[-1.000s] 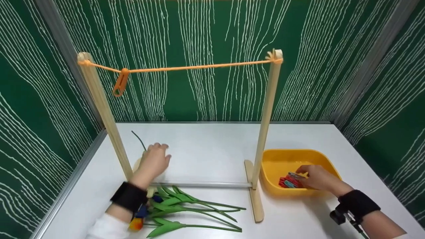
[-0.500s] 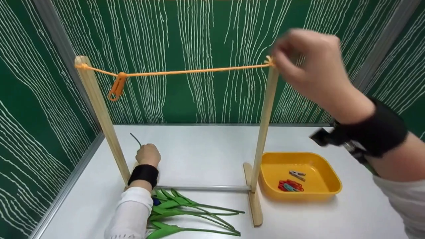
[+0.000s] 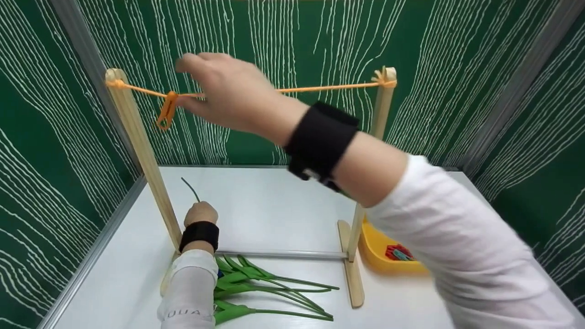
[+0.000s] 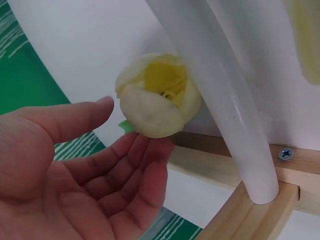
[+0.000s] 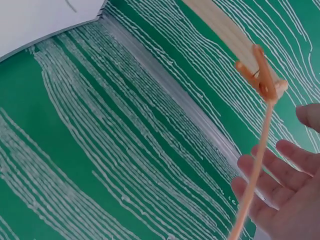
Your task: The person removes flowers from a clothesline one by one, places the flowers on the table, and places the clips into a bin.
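My right hand (image 3: 233, 89) is raised at the orange cord (image 3: 324, 87), its fingers spread beside an orange clothespin (image 3: 167, 109) that hangs on the cord near the left post. In the right wrist view, thumb and fingers are apart with nothing between them, and the clothespin (image 5: 265, 80) is beyond them. Low by the left post is my left hand (image 3: 201, 214), with a thin green stem (image 3: 189, 188) showing past it. The left wrist view has this hand (image 4: 105, 175) under a pale yellow tulip (image 4: 150, 112), fingers loosely bent by the bloom, thumb apart from it.
Two wooden posts (image 3: 146, 155) carry the cord, and a white tube (image 3: 279, 254) joins them low down. Several green-stemmed flowers (image 3: 237, 276) lie in front. At the right, my sleeve partly hides a yellow basin (image 3: 377, 253) with red and teal clothespins (image 3: 397, 252).
My right hand has left the yellow basin, risen and swept left along the cord to the orange clothespin. My left hand has lowered beside the left post and then stayed there.
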Demonstrator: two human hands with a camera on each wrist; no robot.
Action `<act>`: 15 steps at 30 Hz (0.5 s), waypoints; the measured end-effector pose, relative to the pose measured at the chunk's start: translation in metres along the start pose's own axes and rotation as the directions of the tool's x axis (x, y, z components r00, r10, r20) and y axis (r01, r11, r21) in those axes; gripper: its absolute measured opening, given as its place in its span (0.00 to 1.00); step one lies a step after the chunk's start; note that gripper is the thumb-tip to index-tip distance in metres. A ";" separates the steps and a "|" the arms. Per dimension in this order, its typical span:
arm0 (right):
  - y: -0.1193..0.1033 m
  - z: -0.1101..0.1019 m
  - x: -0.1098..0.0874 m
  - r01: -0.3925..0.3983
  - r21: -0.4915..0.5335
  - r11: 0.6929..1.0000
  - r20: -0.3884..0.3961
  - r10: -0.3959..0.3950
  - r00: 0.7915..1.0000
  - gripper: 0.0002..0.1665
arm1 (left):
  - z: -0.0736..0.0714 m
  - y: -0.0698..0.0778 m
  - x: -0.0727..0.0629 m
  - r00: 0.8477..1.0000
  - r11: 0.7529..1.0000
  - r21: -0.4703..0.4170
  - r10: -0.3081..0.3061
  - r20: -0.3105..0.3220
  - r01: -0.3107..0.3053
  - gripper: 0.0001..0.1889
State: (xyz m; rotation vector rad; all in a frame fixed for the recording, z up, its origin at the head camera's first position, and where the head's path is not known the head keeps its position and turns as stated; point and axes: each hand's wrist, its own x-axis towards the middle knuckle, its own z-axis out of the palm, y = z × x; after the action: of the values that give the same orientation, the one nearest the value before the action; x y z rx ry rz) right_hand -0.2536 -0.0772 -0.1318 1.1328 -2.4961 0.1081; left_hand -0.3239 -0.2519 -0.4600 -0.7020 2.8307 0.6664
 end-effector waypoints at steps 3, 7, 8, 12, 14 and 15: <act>-0.016 0.005 0.015 -0.023 0.013 1.000 0.054 0.022 0.998 0.44 | -0.001 -0.001 -0.002 1.000 1.000 0.000 0.012 0.021 -0.012 0.18; -0.031 0.015 0.029 -0.046 0.059 0.997 0.125 0.038 0.991 0.52 | 0.001 -0.003 -0.002 1.000 1.000 0.003 0.006 0.020 -0.006 0.18; -0.034 0.018 0.032 -0.048 0.069 0.996 0.139 0.038 0.990 0.49 | 0.002 -0.003 -0.001 1.000 1.000 0.006 -0.001 0.024 0.001 0.18; -0.041 0.028 0.034 -0.048 0.097 0.994 0.187 0.029 0.982 0.37 | 0.007 -0.008 0.001 0.999 1.000 0.009 -0.027 0.047 0.026 0.17; -0.041 0.031 0.031 -0.039 0.118 0.992 0.197 0.015 0.980 0.30 | 0.008 -0.010 0.002 0.999 1.000 0.011 -0.013 0.043 0.012 0.17; -0.041 0.031 0.029 -0.039 0.130 0.991 0.198 0.012 0.980 0.28 | 0.008 -0.011 0.002 0.999 1.000 0.009 0.001 0.035 -0.001 0.17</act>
State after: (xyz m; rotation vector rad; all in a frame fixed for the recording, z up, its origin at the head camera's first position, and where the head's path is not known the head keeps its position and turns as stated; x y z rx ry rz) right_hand -0.2508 -0.1320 -0.1532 1.2182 -2.7139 0.1804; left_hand -0.3198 -0.2576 -0.4714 -0.6806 2.8002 0.6590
